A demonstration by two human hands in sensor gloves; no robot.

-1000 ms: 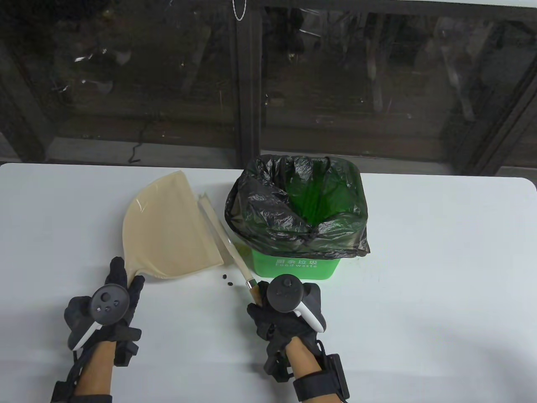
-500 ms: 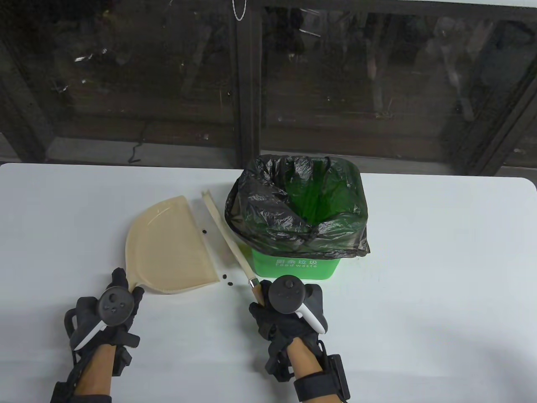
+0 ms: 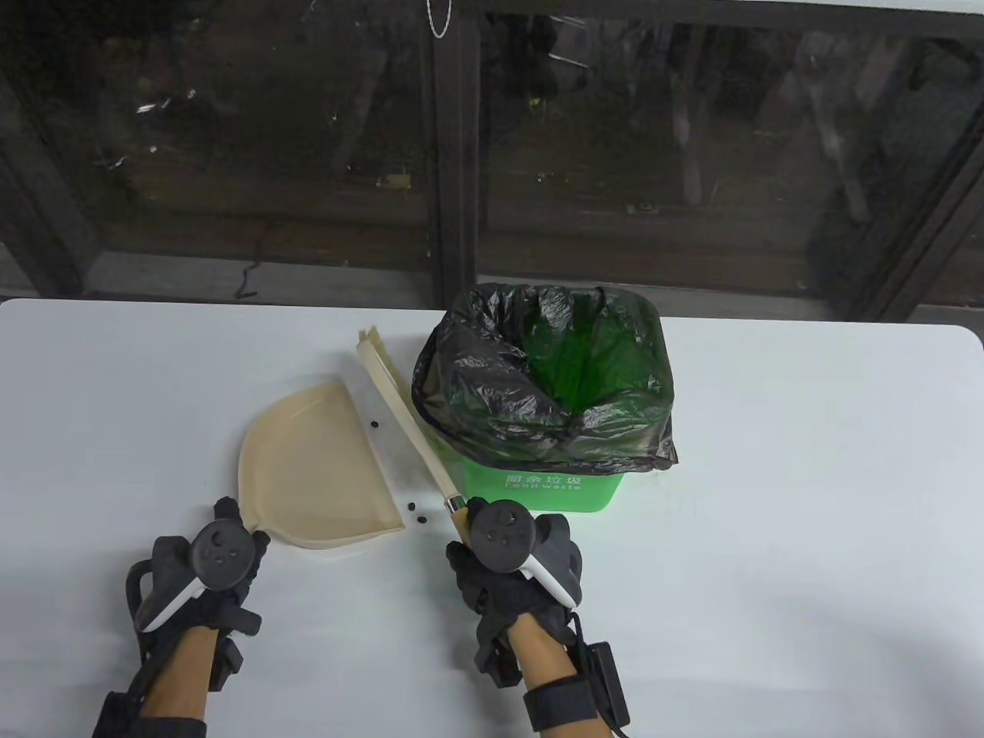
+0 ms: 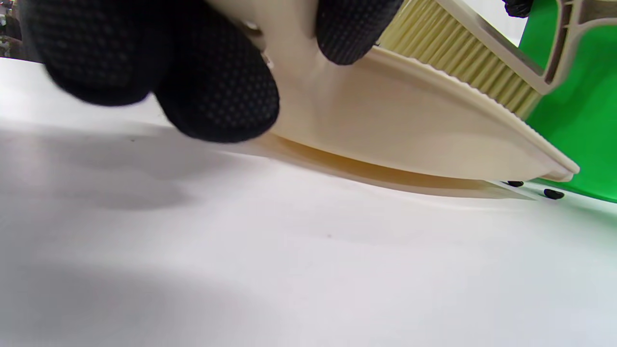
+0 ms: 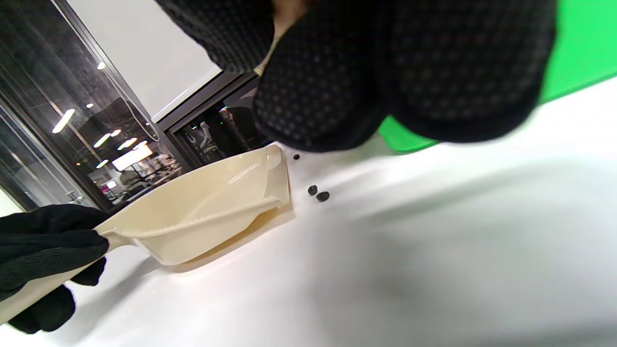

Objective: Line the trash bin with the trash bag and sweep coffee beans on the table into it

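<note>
A cream dustpan (image 3: 311, 469) lies low on the white table, its mouth facing right; my left hand (image 3: 231, 542) grips its handle. My right hand (image 3: 492, 546) grips the wooden handle of a cream brush (image 3: 400, 419) that slants up-left between dustpan and bin, bristles (image 4: 462, 53) toward the pan. Three coffee beans lie on the table: one (image 3: 373, 424) between the brush and the pan's edge, two (image 3: 416, 512) near the pan's front corner, also visible as beans (image 5: 318, 193) and beans (image 4: 553, 194). The green bin (image 3: 550, 480), lined with a black bag (image 3: 500, 400), stands right of the brush.
The bin carries a white "Food waste" label (image 3: 542, 483). A dark window wall (image 3: 492, 154) runs behind the table's far edge. White table surface (image 3: 807, 477) stretches to the right of the bin and in front of both hands.
The dustpan has been lowered flat and drawn back toward me, uncovering one bean by the brush. The brush head has swung slightly left and farther away.
</note>
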